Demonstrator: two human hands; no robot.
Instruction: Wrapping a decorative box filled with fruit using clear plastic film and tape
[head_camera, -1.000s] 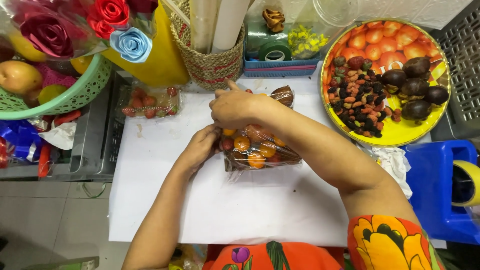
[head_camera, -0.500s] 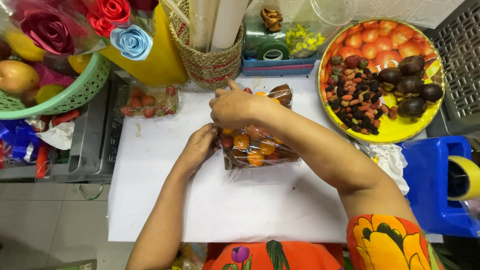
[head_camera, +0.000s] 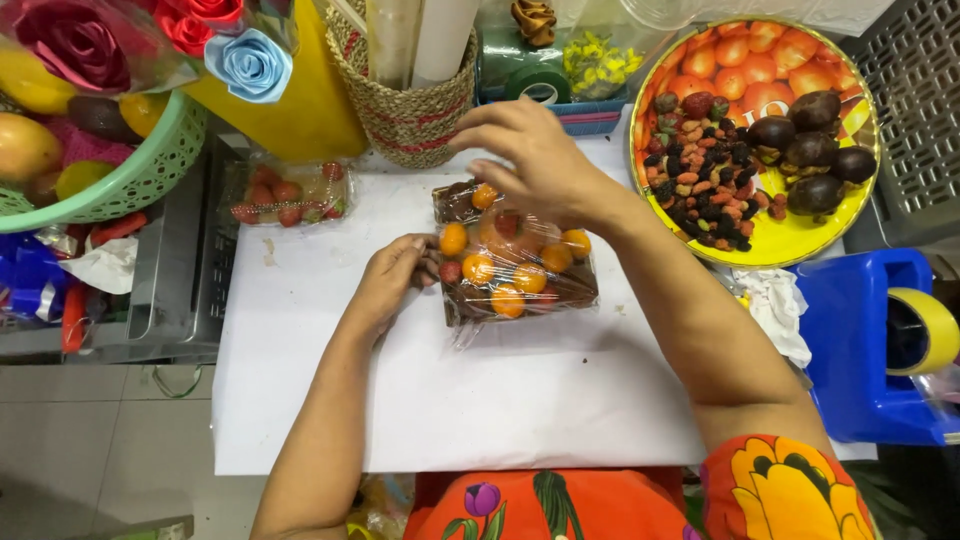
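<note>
Fruit bag (head_camera: 515, 270) lies on the white table (head_camera: 420, 400). Left hand (head_camera: 392, 278) touches its left side, fingers together. Right hand (head_camera: 530, 155) hovers above, fingers spread.

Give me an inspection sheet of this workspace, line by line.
Surface: white table, bare in front.
Job's things: clear-wrapped fruit pack, orange and red pieces inside.
Clutter: second wrapped pack; yellow tray of dark fruits; woven basket; green basket; paper roses; blue tape dispenser.
Grippers: left hand touches the pack's left edge; right hand above its top, fingers spread.
Cables: nothing seen.
Surroundings: tiled floor.
</note>
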